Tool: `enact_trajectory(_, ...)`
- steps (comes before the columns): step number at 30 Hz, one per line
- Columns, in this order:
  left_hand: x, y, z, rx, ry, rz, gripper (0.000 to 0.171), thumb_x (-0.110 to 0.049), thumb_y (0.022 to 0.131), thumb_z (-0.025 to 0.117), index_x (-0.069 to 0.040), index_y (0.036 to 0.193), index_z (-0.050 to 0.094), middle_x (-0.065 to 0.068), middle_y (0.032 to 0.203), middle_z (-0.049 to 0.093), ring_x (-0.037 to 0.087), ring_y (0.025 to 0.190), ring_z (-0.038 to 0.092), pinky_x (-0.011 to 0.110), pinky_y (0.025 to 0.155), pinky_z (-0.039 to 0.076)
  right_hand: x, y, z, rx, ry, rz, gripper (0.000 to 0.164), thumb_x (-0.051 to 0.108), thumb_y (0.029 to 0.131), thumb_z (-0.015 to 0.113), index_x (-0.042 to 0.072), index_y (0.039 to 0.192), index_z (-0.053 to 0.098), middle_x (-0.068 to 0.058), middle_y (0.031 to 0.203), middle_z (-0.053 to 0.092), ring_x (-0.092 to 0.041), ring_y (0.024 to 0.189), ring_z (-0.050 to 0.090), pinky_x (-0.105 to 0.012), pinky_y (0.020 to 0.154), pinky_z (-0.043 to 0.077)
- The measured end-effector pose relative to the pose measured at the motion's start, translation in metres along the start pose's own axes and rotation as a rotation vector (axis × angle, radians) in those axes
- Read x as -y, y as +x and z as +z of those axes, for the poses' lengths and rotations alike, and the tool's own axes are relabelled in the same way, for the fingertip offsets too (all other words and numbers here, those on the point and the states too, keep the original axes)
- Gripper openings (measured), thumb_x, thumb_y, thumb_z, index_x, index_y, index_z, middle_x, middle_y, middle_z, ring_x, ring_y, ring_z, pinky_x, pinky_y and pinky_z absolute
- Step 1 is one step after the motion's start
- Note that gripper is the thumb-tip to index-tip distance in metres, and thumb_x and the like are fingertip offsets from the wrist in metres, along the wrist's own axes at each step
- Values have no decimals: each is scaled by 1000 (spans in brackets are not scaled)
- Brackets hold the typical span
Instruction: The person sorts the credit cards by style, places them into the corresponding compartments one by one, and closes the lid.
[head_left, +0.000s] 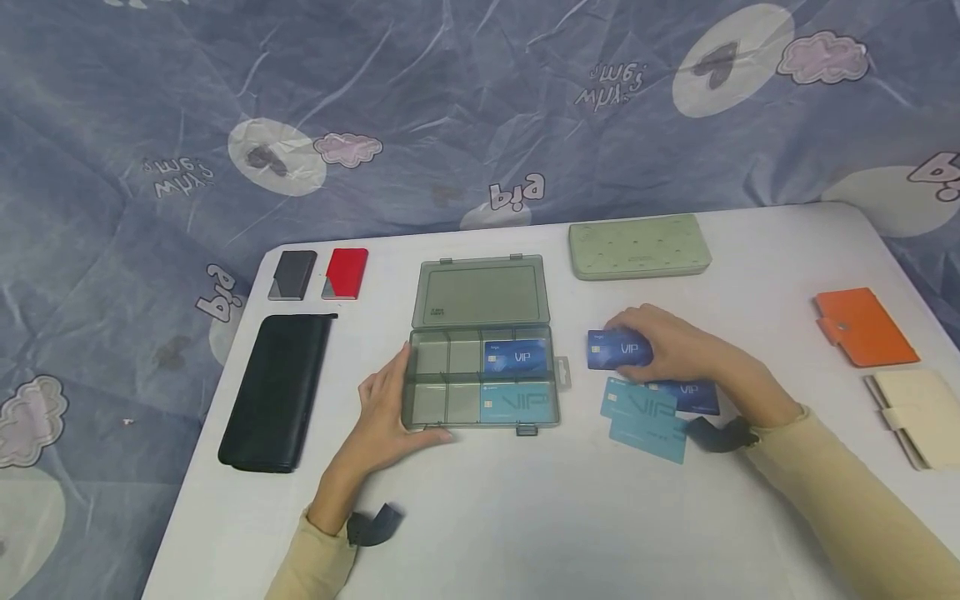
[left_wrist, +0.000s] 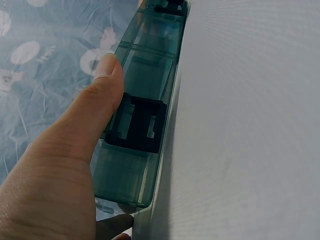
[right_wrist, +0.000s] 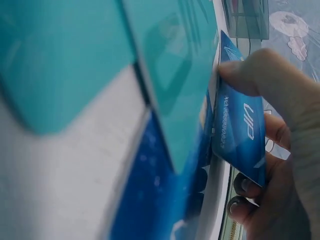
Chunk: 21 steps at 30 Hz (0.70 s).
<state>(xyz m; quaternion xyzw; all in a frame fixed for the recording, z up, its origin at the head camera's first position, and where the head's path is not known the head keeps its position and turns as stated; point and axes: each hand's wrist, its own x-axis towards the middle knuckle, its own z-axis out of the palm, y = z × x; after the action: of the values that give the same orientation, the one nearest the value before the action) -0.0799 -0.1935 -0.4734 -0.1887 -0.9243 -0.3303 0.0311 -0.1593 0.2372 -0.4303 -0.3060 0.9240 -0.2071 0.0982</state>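
Note:
A green see-through compartment box (head_left: pixel 426 402) lies on the table with its lid (head_left: pixel 482 292) folded back. My left hand (head_left: pixel 386 412) holds its near left corner, fingers along the left side and thumb against the front wall. The left wrist view shows that thumb (left_wrist: pixel 97 95) beside a dark latch (left_wrist: pixel 137 124). In the box's right compartments are a blue VIP card (head_left: pixel 516 357) and a light-blue VIP card (head_left: pixel 513 403). My right hand (head_left: pixel 663 342) pinches another blue VIP card (right_wrist: pixel 240 115) just above the table. Beneath it lie light-blue cards (head_left: pixel 645 437) and a blue card (head_left: pixel 697 397), overlapping.
A black wallet (head_left: pixel 277 392), a dark card case (head_left: pixel 292 275) and a red card case (head_left: pixel 346 273) lie on the left. Behind my right hand is a green case (head_left: pixel 639 247). An orange card holder (head_left: pixel 866 327) and a cream one (head_left: pixel 918 419) sit far right.

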Motion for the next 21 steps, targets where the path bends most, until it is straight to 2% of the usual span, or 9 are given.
enact_trajectory(5, 0, 1, 0, 0, -2, 3, 127, -64, 57, 77, -14, 150, 6, 6, 153, 20, 27, 135, 22, 49, 98, 13, 2, -1, 0, 17, -13, 48, 67, 27, 75, 76, 15, 133, 45, -2, 115, 59, -17, 92, 50, -39, 82, 45)
enact_trajectory(9, 0, 0, 1, 5, -6, 1, 127, -64, 57, 77, -14, 150, 6, 6, 154, 20, 26, 135, 22, 48, 98, 12, 0, -2, 3, -4, 20, 60, 76, 24, 74, 77, 15, 137, 35, -6, 117, 55, -21, 96, 53, -41, 82, 46)
enact_trajectory(15, 0, 0, 2, 8, -9, -4, 127, -64, 58, 77, -14, 150, 5, 6, 154, 20, 26, 135, 22, 48, 98, 13, 5, 0, 0, -54, 59, 60, 66, 22, 73, 77, 11, 127, 41, -9, 113, 55, -22, 100, 53, -44, 83, 46)
enact_trajectory(21, 0, 0, 1, 8, -9, -15, 127, -64, 57, 77, -15, 150, 5, 4, 154, 20, 25, 135, 22, 48, 99, 13, 36, 14, -12, -98, 65, -9, 64, 24, 71, 78, 11, 124, 45, -4, 112, 55, -18, 100, 50, -41, 86, 44)
